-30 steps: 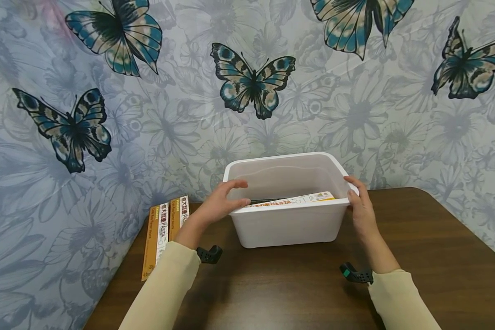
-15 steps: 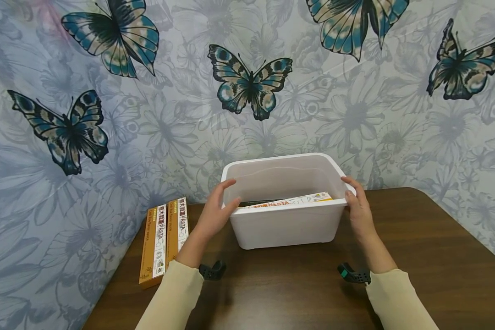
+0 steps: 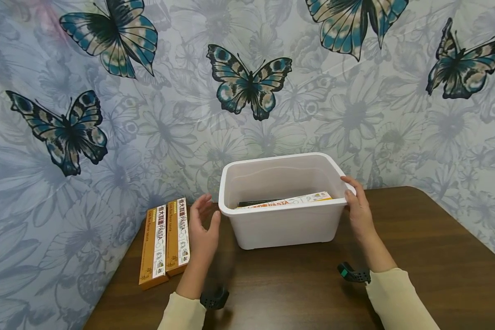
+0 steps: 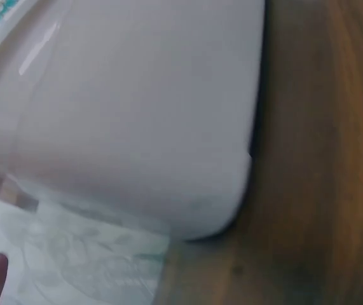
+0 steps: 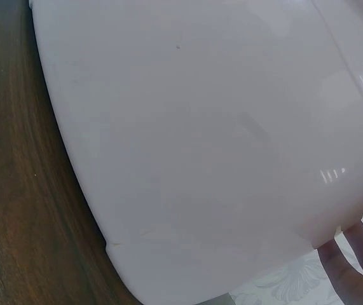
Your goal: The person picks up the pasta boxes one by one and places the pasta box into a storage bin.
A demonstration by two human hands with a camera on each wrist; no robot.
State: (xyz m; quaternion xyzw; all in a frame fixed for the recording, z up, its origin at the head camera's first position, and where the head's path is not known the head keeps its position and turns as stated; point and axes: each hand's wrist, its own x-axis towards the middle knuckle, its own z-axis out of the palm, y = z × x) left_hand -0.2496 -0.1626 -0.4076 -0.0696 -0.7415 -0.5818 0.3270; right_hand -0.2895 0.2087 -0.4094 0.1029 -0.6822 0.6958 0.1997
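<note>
A white plastic storage bin (image 3: 288, 229) stands on the wooden table in the head view. Its right rim is held by my right hand (image 3: 360, 211), thumb in front and fingers at the side; several of those fingers (image 5: 359, 254) show against the bin wall in the right wrist view. Inside lie a white and orange pasta box (image 3: 305, 200) and a dark edge of something mostly hidden. My left hand (image 3: 204, 236), fingers loosely bent and holding nothing, is between the bin and two pasta boxes: the outer one (image 3: 150, 250) and the inner one (image 3: 176, 238).
The brown wooden table (image 3: 288, 288) runs up to a wall covering (image 3: 169, 123) printed with butterflies and flowers. Its left edge passes close beside the two pasta boxes. A dark band (image 3: 214, 298) is at the left wrist, another band (image 3: 354, 273) at the right.
My left hand has let go of the bin's left rim and moved left and down toward the pasta boxes. The right hand keeps its place on the rim.
</note>
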